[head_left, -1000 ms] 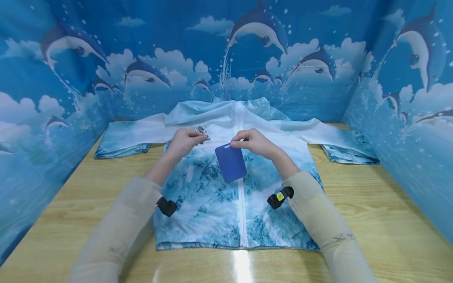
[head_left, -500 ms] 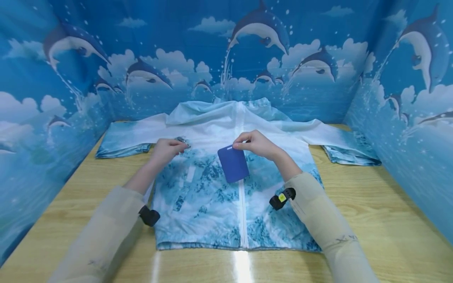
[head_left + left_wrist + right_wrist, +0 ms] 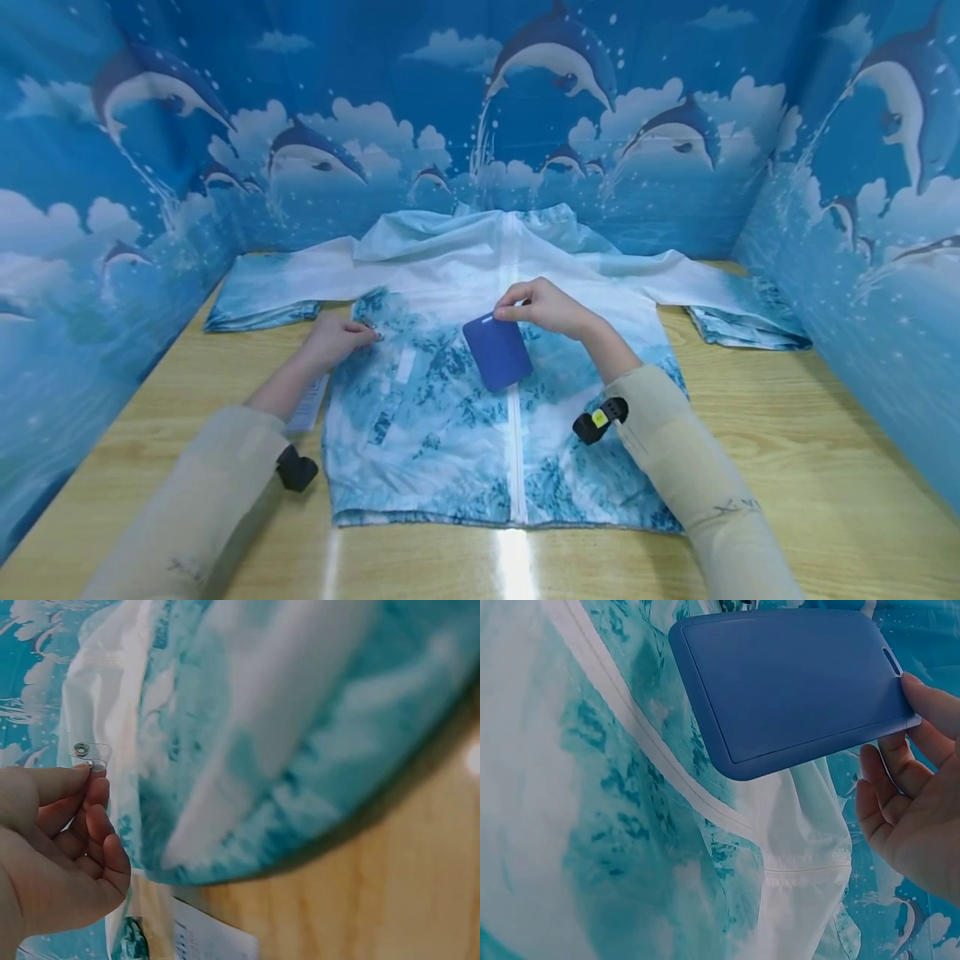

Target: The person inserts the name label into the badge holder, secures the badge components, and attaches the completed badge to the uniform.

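Observation:
In the head view a light blue and white zip jacket [image 3: 435,450] lies flat on the wooden table. My right hand [image 3: 543,307] pinches a dark blue badge holder [image 3: 497,354] by its slotted end, above the zip. The right wrist view shows the holder's flat face and the slot [image 3: 892,662] beside the thumb. Over the jacket's left side, my left hand [image 3: 333,340] pinches a small badge clip. In the left wrist view, this clip [image 3: 91,752] shows a clear plastic strap and a metal snap above the thumb; the fingers hide the rest.
A white printed card [image 3: 307,406] lies on the table [image 3: 787,450] beside the jacket's left edge, partly under my left forearm. Both jacket sleeves [image 3: 727,304] stretch out sideways. A dolphin-print curtain [image 3: 480,108] encloses the back and sides.
My left hand has moved left and toward me with the clip, away from the badge holder. The printed card has come into view. My right hand and the badge holder have barely shifted.

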The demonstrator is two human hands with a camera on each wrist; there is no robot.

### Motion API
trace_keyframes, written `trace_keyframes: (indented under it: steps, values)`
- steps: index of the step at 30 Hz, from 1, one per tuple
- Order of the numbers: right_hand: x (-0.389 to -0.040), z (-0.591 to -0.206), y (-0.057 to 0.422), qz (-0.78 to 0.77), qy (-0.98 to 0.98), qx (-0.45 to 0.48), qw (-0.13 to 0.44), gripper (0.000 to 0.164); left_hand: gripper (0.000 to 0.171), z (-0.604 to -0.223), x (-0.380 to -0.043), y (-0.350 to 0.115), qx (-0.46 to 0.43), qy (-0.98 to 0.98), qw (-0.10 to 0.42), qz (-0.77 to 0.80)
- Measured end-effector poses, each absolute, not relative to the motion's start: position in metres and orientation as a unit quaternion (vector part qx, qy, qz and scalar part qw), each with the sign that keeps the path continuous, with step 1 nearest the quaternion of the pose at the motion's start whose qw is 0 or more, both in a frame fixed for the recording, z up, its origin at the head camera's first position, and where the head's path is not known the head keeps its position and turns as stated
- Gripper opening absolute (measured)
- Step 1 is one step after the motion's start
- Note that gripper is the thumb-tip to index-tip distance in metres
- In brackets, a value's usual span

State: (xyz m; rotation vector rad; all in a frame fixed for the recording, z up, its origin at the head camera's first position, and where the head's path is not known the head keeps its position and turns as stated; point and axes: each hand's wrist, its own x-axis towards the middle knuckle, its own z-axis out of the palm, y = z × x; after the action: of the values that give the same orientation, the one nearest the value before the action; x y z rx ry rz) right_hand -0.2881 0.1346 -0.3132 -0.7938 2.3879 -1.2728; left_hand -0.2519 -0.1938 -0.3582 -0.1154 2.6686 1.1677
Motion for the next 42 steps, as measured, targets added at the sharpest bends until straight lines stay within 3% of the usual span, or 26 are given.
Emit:
trace_keyframes:
  steps: [11,20,36,42]
  values:
    - [-0.287,-0.313,0.135,-0.433,0.840,-0.289,0.155,0.022,0.034,-0.369,-0.251,-0.199,-0.041,0.927,0.140,0.346]
    - [-0.288,-0.313,0.135,-0.432,0.840,-0.290,0.154,0.023,0.030,-0.368,-0.250,-0.202,-0.039,0.933,0.130,0.333]
    - [-0.287,-0.314,0.131,-0.437,0.836,-0.289,0.163,0.020,0.039,-0.358,-0.248,-0.213,-0.046,0.916,0.116,0.380]
    - [-0.287,-0.313,0.129,-0.421,0.845,-0.289,0.157,0.020,0.046,-0.343,-0.250,-0.200,0.014,0.904,0.123,0.409]
